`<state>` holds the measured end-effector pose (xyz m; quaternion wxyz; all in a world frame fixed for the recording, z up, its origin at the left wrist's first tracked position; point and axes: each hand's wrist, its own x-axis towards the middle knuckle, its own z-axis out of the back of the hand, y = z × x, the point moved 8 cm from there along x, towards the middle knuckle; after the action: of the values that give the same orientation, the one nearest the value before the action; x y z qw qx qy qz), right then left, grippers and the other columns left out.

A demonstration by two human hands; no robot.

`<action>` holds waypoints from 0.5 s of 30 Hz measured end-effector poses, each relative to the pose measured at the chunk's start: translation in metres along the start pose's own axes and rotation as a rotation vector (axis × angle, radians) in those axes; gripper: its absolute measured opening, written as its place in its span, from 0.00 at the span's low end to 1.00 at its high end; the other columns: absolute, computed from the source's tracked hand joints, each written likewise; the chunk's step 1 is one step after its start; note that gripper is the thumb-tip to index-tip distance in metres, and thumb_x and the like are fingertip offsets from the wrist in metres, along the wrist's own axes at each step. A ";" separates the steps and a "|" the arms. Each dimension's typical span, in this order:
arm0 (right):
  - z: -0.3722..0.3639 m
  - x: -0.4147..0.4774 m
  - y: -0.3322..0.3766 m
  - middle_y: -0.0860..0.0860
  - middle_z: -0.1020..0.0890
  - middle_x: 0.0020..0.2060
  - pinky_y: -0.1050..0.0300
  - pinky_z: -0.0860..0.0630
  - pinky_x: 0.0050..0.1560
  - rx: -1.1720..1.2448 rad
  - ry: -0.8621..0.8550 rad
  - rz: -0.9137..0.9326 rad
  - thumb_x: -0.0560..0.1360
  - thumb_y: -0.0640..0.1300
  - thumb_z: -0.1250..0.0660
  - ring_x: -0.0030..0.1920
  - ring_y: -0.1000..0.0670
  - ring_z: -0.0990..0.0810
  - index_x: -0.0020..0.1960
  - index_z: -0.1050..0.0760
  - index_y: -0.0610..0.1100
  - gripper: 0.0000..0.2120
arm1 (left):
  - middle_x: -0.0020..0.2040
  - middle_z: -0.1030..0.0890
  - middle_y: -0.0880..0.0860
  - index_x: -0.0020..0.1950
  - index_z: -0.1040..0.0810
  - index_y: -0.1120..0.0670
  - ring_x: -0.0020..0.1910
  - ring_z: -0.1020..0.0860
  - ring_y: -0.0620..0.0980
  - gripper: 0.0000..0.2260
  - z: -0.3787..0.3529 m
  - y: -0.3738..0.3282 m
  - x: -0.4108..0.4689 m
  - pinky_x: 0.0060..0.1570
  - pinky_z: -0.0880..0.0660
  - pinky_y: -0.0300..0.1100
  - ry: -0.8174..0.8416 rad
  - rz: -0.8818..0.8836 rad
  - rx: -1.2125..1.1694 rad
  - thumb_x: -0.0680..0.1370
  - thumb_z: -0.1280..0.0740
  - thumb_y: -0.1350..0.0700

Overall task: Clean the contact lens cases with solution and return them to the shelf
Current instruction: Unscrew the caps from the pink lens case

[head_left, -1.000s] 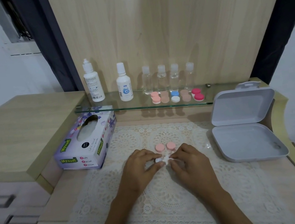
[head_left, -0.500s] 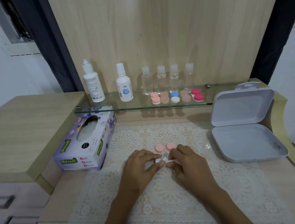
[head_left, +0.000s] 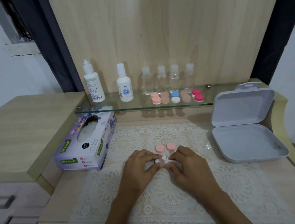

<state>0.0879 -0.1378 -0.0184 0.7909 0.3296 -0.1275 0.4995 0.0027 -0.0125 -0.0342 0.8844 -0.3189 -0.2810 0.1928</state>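
Holding: the white case [head_left: 161,160] is pinched at both ends, by the left hand [head_left: 139,167] and the right hand [head_left: 186,163]. The hands are drawn close together, low over the lace mat [head_left: 174,199]. A two-sided pinch is judged to steady so small a body while its wells are worked.
Caps: two pink caps [head_left: 160,148] are laid flat on the mat side by side, just beyond the fingertips and apart from the case. They are probably parked within reach but out of the way.
Uncertain: whether a scrap of tissue is pressed into the case cannot be told, since most of it is covered by fingers.
Shelf: the glass shelf [head_left: 141,101] is mounted behind and above the mat. The solution bottle [head_left: 93,85] is stood at its left end, and the other cases [head_left: 176,97] are lined up near its front edge, where the return is expected.
Edges: the shelf's front edge has to be cleared by any reach upward. The mat is bordered by the tissue box [head_left: 87,145] on the left and the open grey box [head_left: 249,141] on the right.
Room: open lace is seen between the hands and each box. The straight path to the shelf is crossed only by the caps.
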 end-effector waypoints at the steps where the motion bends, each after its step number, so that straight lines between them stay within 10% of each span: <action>1: -0.001 0.000 -0.001 0.56 0.24 0.38 0.63 0.29 0.31 0.006 0.012 -0.005 0.71 0.50 0.35 0.37 0.56 0.26 0.41 0.22 0.48 0.07 | 0.44 0.22 0.35 0.51 0.16 0.46 0.48 0.25 0.38 0.20 0.000 0.000 0.000 0.51 0.28 0.37 -0.002 0.003 -0.007 0.68 0.36 0.36; 15: -0.007 0.001 -0.006 0.56 0.25 0.40 0.63 0.32 0.33 0.043 0.055 -0.015 0.74 0.48 0.34 0.38 0.55 0.28 0.45 0.27 0.47 0.05 | 0.43 0.22 0.35 0.50 0.16 0.46 0.47 0.25 0.38 0.20 0.000 -0.001 0.001 0.49 0.28 0.37 -0.002 -0.008 0.010 0.68 0.36 0.35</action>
<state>0.0924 -0.1340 -0.0254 0.7907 0.3336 -0.0923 0.5050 0.0033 -0.0126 -0.0333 0.8865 -0.3130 -0.2820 0.1911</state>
